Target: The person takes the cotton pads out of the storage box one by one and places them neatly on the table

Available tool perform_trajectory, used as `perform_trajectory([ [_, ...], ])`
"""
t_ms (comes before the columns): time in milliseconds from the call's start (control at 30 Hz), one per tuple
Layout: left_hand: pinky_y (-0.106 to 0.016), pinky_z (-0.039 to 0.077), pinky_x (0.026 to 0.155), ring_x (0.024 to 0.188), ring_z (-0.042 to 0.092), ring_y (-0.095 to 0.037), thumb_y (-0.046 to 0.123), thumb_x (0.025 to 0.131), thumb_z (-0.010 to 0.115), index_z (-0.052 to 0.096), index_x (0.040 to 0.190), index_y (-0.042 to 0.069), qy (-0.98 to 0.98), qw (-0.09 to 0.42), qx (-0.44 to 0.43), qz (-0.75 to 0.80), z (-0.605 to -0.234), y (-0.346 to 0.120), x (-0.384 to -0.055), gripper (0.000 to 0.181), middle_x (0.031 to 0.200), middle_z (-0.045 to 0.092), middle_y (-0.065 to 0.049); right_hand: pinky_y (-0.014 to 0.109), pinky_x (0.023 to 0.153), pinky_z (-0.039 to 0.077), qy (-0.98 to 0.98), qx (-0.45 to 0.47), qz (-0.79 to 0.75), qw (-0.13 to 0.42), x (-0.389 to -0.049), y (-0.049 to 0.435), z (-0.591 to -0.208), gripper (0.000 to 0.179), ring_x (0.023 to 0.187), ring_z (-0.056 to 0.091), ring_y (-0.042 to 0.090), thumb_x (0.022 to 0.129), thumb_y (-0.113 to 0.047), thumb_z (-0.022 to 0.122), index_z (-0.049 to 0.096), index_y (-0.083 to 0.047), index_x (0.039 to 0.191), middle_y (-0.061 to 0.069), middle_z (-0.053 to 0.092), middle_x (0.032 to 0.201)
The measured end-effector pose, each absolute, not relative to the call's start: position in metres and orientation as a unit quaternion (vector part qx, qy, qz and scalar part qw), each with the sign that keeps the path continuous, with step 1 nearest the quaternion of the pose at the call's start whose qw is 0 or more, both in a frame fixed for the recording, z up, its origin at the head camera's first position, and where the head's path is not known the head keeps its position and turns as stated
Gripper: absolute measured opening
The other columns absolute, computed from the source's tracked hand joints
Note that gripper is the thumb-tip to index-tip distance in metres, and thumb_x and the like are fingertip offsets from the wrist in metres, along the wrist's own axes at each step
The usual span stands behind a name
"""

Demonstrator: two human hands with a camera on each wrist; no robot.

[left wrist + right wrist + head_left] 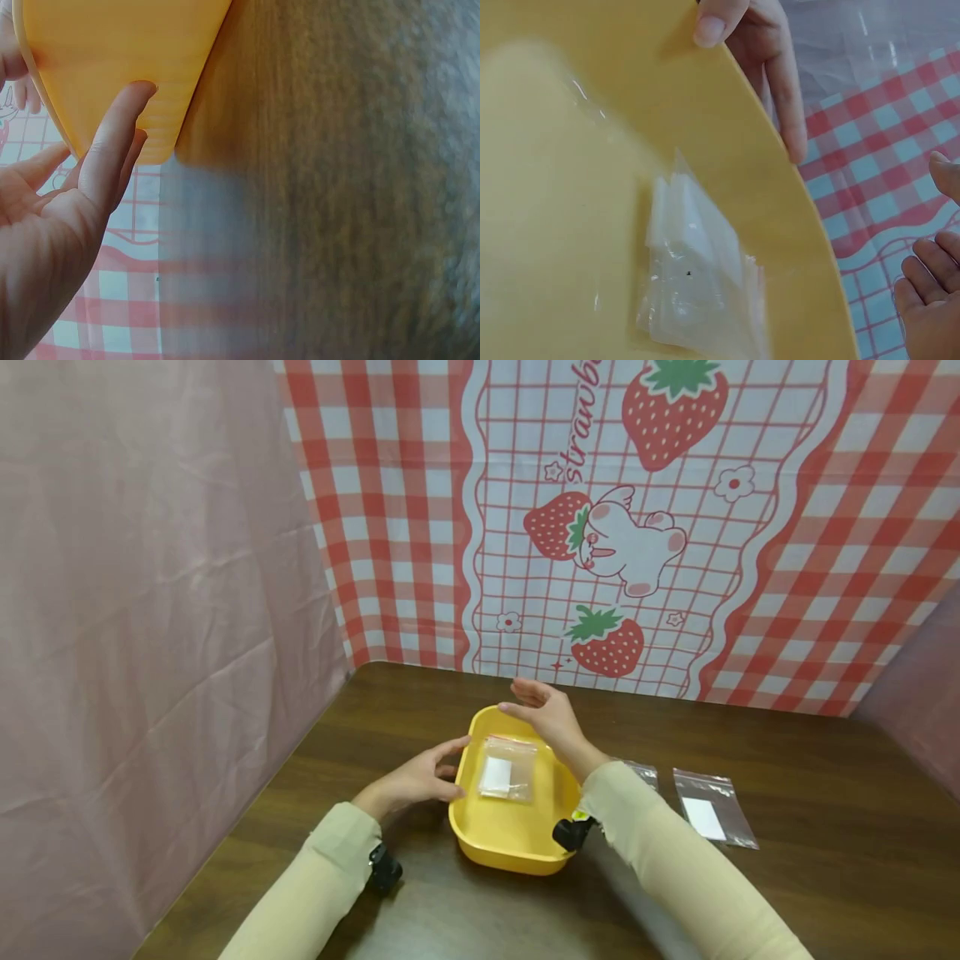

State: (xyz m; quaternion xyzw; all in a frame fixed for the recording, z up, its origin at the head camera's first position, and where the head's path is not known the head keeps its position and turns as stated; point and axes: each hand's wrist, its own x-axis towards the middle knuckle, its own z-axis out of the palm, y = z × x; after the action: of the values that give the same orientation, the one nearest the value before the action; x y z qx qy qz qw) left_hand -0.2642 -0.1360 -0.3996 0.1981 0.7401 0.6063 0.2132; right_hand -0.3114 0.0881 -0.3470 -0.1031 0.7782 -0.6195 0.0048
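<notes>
A yellow plastic tray (498, 839) stands on the table, and inside it lies a small stack of clear zip bags (697, 277) with white inserts. My left hand (412, 783) is at the tray's left side, thumb and forefinger spread along the rim. In the left wrist view, a straight finger (112, 142) lies against the tray's outer wall. Over the far right end of the tray is my right hand (551, 720), fingers loosely extended and holding nothing. The right wrist view shows its fingers (922, 274) apart from the rim.
On the table (825, 793) to the right lies a clear zip bag (716, 810) with a white insert. Another clear bag (641, 772) is partly hidden behind my right forearm. A red-and-white strawberry cloth (600, 568) hangs behind the table, with a pink curtain (165, 610) at left.
</notes>
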Motion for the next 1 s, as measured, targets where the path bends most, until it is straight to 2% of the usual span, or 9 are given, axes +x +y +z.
perform_trajectory([
  [467, -0.038, 0.05, 0.081, 0.118, 0.046, -0.036, -0.001, 0.077, 0.066, 0.022, 0.148, 0.006, 0.75, 0.205, 0.187, 0.6, -0.397, -0.135, -0.263, 0.083, 0.143, 0.031, -0.021, 0.038, 0.094, 0.042, 0.832, -0.125, -0.538, 0.05, -0.325, 0.084, -0.376, 0.059, 0.116, 0.05, 0.032, 0.078, -0.016, 0.075, 0.051, 0.003, 0.129, 0.019, 0.053, 0.128],
  [633, -0.037, 0.05, 0.08, 0.117, 0.046, -0.036, -0.003, 0.077, 0.065, 0.021, 0.148, 0.005, 0.747, 0.206, 0.192, 0.602, -0.398, -0.136, -0.265, 0.084, 0.143, 0.031, -0.021, 0.041, 0.098, 0.038, 0.862, -0.152, -0.479, 0.069, -0.324, 0.088, -0.379, 0.063, 0.117, 0.049, 0.033, 0.078, -0.023, 0.075, 0.051, 0.002, 0.13, 0.018, 0.052, 0.13],
  [867, -0.037, 0.05, 0.08, 0.118, 0.046, -0.036, -0.002, 0.078, 0.065, 0.021, 0.148, 0.007, 0.747, 0.209, 0.187, 0.602, -0.399, -0.136, -0.264, 0.084, 0.142, 0.032, -0.022, 0.044, 0.101, 0.033, 0.871, -0.212, -0.432, 0.1, -0.323, 0.088, -0.383, 0.065, 0.122, 0.044, 0.035, 0.079, -0.02, 0.074, 0.046, 0.006, 0.132, 0.021, 0.048, 0.132],
  [1000, -0.036, 0.05, 0.08, 0.118, 0.046, -0.035, -0.003, 0.077, 0.065, 0.023, 0.148, 0.007, 0.75, 0.203, 0.185, 0.601, -0.399, -0.136, -0.264, 0.083, 0.142, 0.032, -0.021, 0.045, 0.103, 0.031, 0.878, -0.229, -0.401, 0.129, -0.323, 0.087, -0.384, 0.07, 0.124, 0.042, 0.032, 0.076, -0.021, 0.077, 0.046, 0.004, 0.133, 0.019, 0.048, 0.133],
])
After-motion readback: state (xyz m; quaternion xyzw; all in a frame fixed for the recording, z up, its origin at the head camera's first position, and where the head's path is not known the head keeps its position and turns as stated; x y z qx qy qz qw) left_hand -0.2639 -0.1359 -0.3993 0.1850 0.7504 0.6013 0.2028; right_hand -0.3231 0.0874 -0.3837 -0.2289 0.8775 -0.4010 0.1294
